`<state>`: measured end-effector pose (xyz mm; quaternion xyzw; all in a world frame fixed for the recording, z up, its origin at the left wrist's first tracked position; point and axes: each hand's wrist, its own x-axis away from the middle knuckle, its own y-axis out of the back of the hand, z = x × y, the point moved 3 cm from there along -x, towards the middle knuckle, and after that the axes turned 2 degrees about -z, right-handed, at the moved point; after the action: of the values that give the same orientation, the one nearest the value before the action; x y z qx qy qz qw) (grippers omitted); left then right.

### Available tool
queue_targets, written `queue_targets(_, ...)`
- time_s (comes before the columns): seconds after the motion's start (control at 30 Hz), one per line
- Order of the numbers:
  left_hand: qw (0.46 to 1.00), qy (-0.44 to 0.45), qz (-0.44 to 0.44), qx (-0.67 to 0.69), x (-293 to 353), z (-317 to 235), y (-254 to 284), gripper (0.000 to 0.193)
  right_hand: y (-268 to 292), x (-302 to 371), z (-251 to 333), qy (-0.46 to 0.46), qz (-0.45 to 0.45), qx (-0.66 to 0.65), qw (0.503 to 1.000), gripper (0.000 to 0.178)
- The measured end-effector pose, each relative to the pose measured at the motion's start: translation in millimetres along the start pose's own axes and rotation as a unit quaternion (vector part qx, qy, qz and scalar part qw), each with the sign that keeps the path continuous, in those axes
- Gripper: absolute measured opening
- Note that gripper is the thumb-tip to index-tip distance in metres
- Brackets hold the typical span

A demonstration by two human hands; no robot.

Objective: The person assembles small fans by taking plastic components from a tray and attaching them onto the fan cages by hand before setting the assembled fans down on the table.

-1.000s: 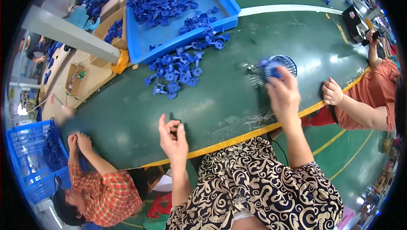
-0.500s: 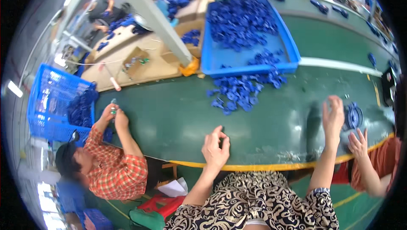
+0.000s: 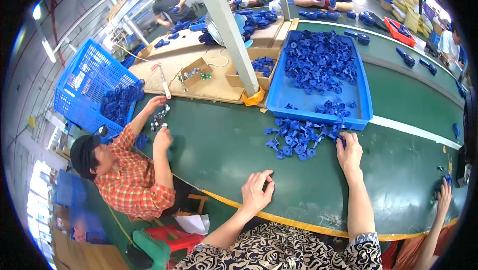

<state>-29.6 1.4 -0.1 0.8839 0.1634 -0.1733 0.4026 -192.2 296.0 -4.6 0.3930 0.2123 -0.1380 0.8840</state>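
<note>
My right hand (image 3: 350, 151) reaches to the right end of a loose pile of blue plastic parts (image 3: 294, 138), small flanged pieces with stems. Its thumb and fingertips close on one blue part (image 3: 340, 139) there, partly hidden by the fingers. On the green tabletop nearer me, my left hand (image 3: 257, 191) rests with loosely bent fingers. Thumb and forefinger are apart, and I see nothing between them. Just beyond the pile stands a blue tray (image 3: 318, 114) heaped with more of the same parts.
At left, a co-worker's hands (image 3: 162, 138) are by small metal pieces, beside a blue crate (image 3: 74, 88). Another co-worker's hand (image 3: 443, 196) touches a dark blue object at far right. A metal post (image 3: 224, 26) stands left of the tray; a white strip (image 3: 416, 131) runs rightward.
My right hand has moved left from the table's right side to the pile's edge and closed on a part. The view has shifted. The left hand stays near the table's front edge.
</note>
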Motion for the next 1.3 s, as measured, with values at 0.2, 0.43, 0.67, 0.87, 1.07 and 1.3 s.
queue_targets(0.2,0.999,-0.005,-0.014,-0.043,-5.5,2.5,0.5,0.03,-7.4,3.2,5.2,0.059,-0.018,-0.038,0.997,0.015)
queue_targets(0.43,1.0,-0.011,-0.027,-0.005,-4.7,4.7,-6.7,0.029,-6.2,9.9,0.8,0.106,-0.015,-0.016,0.994,0.026)
queue_targets(0.67,0.999,0.01,-0.033,0.01,-0.1,8.7,-6.9,0.028,-20.7,19.7,-2.9,0.132,-0.012,0.038,0.991,0.034)
queue_targets(0.87,0.999,0.0,-0.04,0.014,-0.1,8.6,-9.8,0.025,-18.2,18.3,-11.4,0.09,-0.018,0.046,0.995,0.038)
queue_targets(1.07,0.999,-0.012,-0.05,0.01,0.0,8.1,-9.8,0.022,-22.7,10.8,-31.9,0.104,-0.058,-0.053,0.992,0.04)
queue_targets(1.3,0.997,-0.037,-0.068,-0.027,2.8,9.6,-16.9,0.021,-17.8,7.2,-33.8,0.074,-0.05,-0.094,0.991,0.041)
